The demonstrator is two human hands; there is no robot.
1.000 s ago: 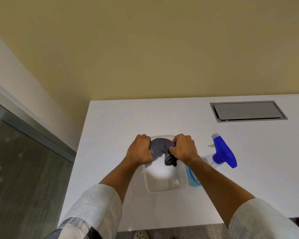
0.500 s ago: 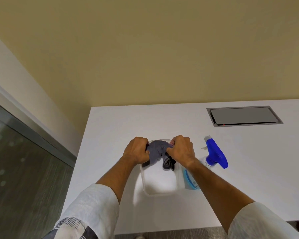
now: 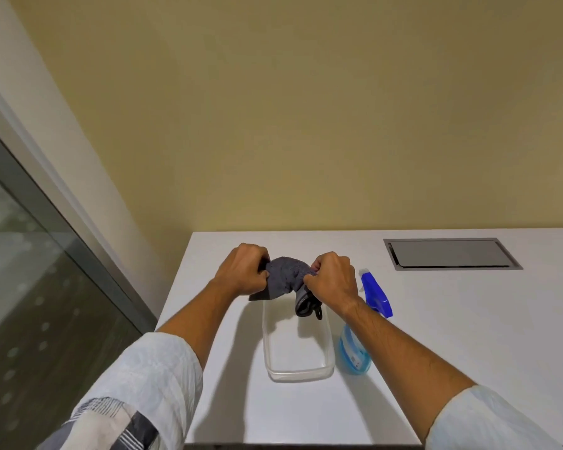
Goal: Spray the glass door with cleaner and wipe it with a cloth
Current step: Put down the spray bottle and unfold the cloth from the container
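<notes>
Hands (image 3: pixel 288 276) around cloth (image 3: pixel 285 279) between.

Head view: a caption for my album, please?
Both hands, left and right, grip a grey cloth above a clear tub.

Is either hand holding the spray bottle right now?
No, the left hand and right hand both grip the grey cloth, while the spray bottle stands untouched on the table.

Both hands, left hand (image 3: pixel 243 270) and right hand (image 3: pixel 333 278), grip a grey cloth (image 3: pixel 285 278) above a clear tub (image 3: pixel 301 373)
</notes>
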